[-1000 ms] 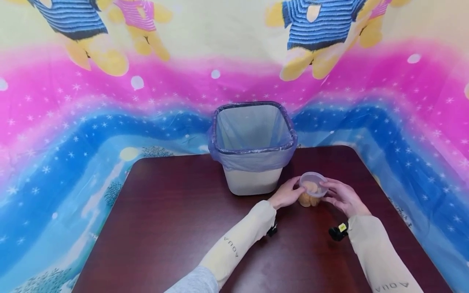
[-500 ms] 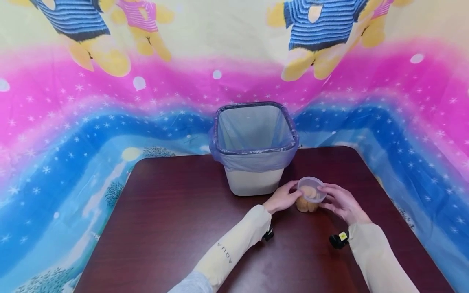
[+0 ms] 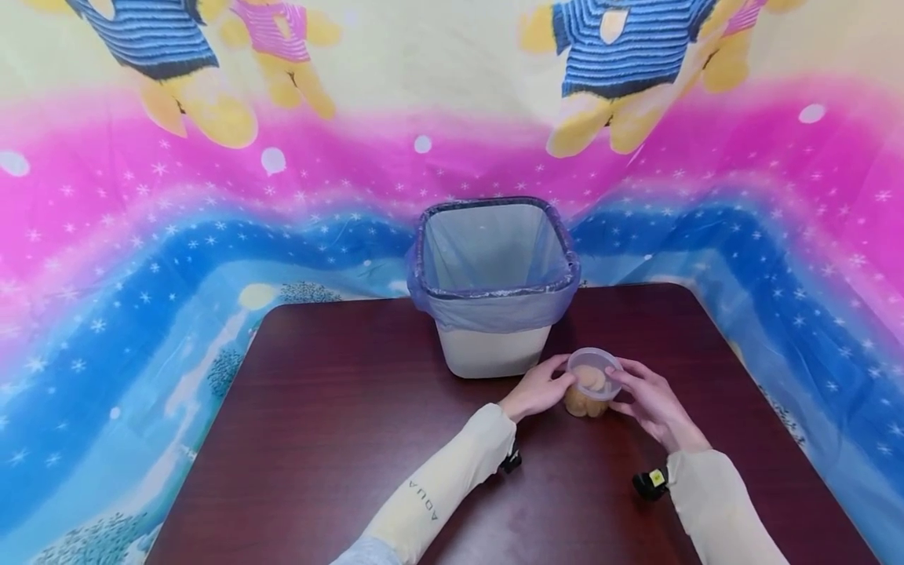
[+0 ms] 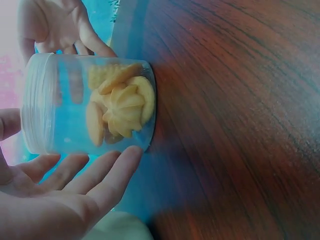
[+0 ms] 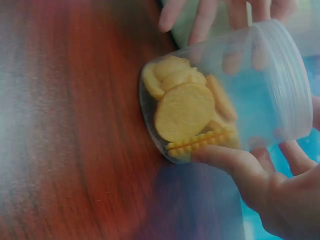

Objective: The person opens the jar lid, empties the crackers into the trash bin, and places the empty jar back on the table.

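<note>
1. The clear jar [image 3: 590,387], at the table's [image 3: 339,408] right half toward the far right corner, looks like light, slick, fairly stiff plastic; it likely wants gentle pressure on opposite sides, below the ribbed rim [image 4: 38,102].
2. Inside, the cookies [image 4: 124,107] are probably brittle, so knocks could crumble them.
3. The left hand [image 3: 538,388] and right hand [image 3: 655,402] grasp the jar's sides between them.
4. A lined bin [image 3: 490,353] stands by the far edge.

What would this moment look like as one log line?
left hand: holding clear round plastic jar of yellow cookies | right hand: holding same jar | nearby: white squarish bin, bluish plastic liner
</note>
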### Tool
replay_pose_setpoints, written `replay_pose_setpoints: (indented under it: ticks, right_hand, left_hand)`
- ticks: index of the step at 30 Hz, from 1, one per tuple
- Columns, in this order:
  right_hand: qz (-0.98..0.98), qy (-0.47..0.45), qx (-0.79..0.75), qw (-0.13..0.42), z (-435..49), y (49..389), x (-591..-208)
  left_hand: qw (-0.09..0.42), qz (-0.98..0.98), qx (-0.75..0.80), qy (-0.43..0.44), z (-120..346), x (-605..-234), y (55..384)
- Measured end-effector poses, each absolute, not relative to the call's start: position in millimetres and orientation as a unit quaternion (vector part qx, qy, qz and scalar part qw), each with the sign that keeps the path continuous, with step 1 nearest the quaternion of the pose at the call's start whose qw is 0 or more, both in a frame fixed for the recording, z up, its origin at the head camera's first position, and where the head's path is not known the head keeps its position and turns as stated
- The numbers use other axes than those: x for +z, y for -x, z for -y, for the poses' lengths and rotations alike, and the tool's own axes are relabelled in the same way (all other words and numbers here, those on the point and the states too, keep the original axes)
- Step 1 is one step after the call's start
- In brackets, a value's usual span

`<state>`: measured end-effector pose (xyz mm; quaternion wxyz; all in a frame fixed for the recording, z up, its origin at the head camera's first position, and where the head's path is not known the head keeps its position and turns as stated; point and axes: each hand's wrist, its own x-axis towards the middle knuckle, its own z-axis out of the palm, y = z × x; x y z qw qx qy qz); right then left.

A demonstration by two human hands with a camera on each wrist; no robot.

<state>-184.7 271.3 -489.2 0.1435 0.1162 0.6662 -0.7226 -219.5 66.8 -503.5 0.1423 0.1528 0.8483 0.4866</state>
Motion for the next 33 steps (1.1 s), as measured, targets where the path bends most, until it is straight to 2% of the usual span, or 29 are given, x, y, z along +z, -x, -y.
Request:
replay_pose_setpoints:
  ticks: [17, 33]
  right_hand:
    - [-0.718, -0.114, -0.674, 0.130, -241, 173, -489]
    - [-0.721, -0.100, -0.674, 0.124, -225, 165, -488]
  left_hand:
    - [0.123, -0.852, 0.483, -0.161, -54, -503, 213]
    - [0.129, -0.864, 0.434, -0.221, -28, -502, 212]
